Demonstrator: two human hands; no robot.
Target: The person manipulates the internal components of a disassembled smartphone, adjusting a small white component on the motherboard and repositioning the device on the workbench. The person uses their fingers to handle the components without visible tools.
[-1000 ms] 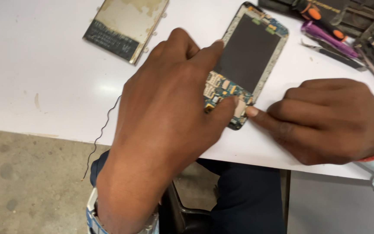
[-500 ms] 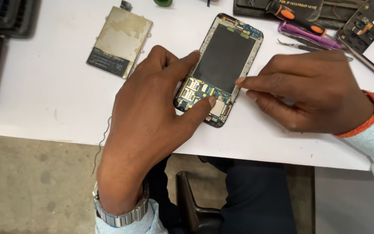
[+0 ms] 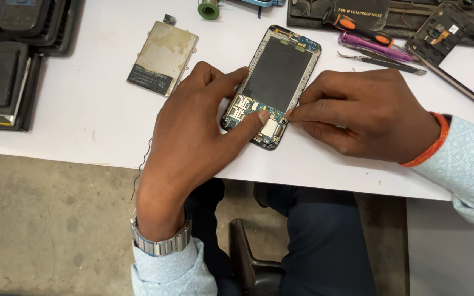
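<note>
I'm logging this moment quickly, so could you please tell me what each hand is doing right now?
Left hand: open, thumb pressing on the opened phone.
Right hand: fingertips pinched at the phone's right edge; whether they hold anything cannot be told.

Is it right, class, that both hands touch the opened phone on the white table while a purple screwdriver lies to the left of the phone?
Not quite. In the head view the purple screwdriver lies to the right of the phone, not the left. The left hand and right hand do touch the phone on the white table.

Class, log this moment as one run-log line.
left hand: thumb on opened phone circuit board | right hand: fingertips at phone's right edge
</note>
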